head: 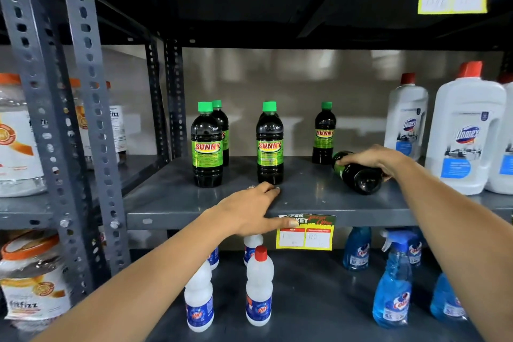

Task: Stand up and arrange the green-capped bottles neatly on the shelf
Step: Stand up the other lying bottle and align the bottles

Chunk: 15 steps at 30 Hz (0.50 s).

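Grey slotted-steel rack [83,108], beige glossy wall [277,78] behind; yellow price tags [304,233] on shelf edges.

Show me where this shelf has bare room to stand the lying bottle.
Bare shelf lies between the middle front bottle and the lying bottle under the right hand, in front of the back bottle. Another gap separates the left front bottle from the middle one. It is crowded by the white Domex jugs.

Both forearms are bare, with no sleeve showing anywhere up to the bottom edge of the frame. The left hand [247,209], at lower centre, wears a small silvery ring on one finger. The right hand [373,159], at centre right, shows no jewellery, and its nails are hard to make out.
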{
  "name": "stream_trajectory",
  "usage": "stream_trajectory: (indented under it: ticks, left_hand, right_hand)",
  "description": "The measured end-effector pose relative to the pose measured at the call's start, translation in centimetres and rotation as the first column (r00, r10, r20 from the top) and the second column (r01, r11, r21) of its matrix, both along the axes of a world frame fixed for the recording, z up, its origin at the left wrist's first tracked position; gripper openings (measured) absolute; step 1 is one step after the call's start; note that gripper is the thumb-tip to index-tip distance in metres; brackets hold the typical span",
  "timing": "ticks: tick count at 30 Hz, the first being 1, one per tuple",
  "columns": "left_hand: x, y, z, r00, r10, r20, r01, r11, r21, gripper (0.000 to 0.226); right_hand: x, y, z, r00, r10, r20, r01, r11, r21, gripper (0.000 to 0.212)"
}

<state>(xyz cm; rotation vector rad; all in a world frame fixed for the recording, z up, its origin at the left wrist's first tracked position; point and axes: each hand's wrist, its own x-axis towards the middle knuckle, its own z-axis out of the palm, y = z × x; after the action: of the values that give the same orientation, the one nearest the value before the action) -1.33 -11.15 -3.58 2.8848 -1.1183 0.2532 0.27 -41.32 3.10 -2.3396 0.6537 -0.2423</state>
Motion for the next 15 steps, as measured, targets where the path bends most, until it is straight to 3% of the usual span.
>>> stream_trajectory:
  ticks: [5,8,15]
  left_hand:
    - [0.3,0.2,-0.4,1.0,-0.028,-0.004,0.028,0.999,-0.036,0.105]
    - [0.4,0.3,-0.4,0.999,-0.027,-0.016,0.026,0.999,-0.047,0.104]
    - [0.1,0.0,-0.4,0.999,0.016,0.041,-0.015,0.999,-0.034,0.096]
  right_hand:
    - [0.6,0.6,-1.6,0.937,-0.111,0.33,0.071,0.989,0.132,0.09]
    - [1.0,1.6,-2.6,0.874,-0.143,0.465,0.06,0.98,0.188,0.077]
    - [1.6,1.4,-4.3,0.776,-0.031,0.631,-0.163,0.955,0.247,0.046]
